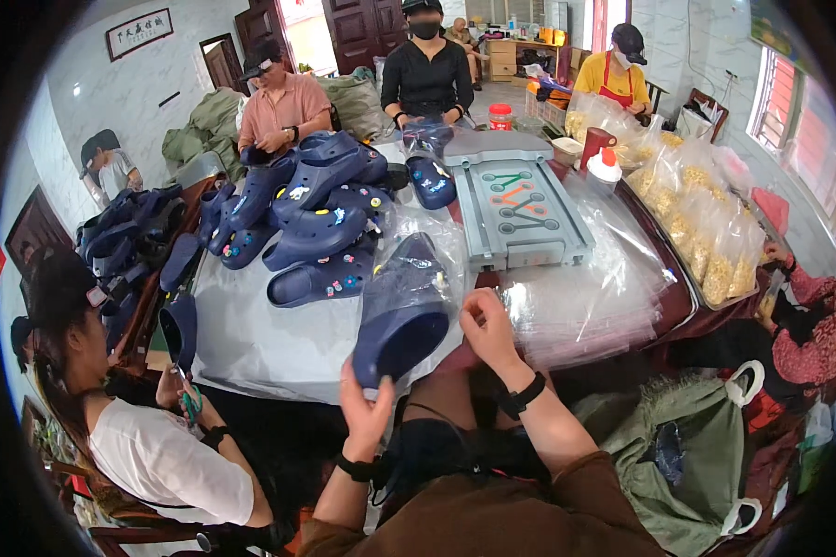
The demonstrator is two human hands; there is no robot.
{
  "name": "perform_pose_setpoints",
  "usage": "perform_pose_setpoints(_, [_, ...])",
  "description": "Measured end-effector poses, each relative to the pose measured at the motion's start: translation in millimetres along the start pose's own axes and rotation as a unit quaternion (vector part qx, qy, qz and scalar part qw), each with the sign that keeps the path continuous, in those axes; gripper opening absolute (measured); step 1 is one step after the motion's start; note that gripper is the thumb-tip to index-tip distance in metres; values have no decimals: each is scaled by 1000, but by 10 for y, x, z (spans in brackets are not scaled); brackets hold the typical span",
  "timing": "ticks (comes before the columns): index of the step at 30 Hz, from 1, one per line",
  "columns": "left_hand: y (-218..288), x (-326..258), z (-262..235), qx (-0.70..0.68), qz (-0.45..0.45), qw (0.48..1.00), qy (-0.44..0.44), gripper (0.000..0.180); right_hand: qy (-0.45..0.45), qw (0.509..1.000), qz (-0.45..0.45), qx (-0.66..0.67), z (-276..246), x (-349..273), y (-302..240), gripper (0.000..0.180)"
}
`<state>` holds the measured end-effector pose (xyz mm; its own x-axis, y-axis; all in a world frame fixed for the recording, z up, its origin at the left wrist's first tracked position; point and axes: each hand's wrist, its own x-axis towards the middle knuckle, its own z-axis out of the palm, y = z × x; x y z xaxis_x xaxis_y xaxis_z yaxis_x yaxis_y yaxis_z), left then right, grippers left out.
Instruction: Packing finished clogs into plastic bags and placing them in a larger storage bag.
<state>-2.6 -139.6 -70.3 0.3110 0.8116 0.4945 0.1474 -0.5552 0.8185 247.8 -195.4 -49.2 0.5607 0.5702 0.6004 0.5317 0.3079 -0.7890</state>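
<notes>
In front of me a navy clog (398,320) is tilted, its toe end inside a see-through plastic bag (416,260). My left hand (365,406) grips the clog's heel. Just right of the clog, my right hand (486,323) is closed with the fingers curled; whether anything is between them is hidden. Beside it lies a stack of flat see-through bags (581,320). A heap of navy clogs (320,223) with small colourful charms sits to the left on a white sheet (241,339). One more navy clog (431,182) lies beyond, near a plastic bag.
A grey folding stool (520,209) lies on the table. Behind the bag stack stand a red-capped white bottle (604,167) and a brown cup (598,144). A tray (715,299) holds filled bags. Several people work around; one at left holds green-handled scissors (191,401). A green sack (664,455) lies lower right.
</notes>
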Motion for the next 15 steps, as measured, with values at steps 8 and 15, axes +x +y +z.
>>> perform_pose_setpoints(8, [225, 141, 548, 288, 130, 945, -81, 86, 44, 993, 105, -43, -50, -314, 331, 18])
perform_pose_setpoints(15, [-79, 388, 289, 145, 44, 988, 11, 98, -78, 976, -99, -176, -193, -370, -265, 73])
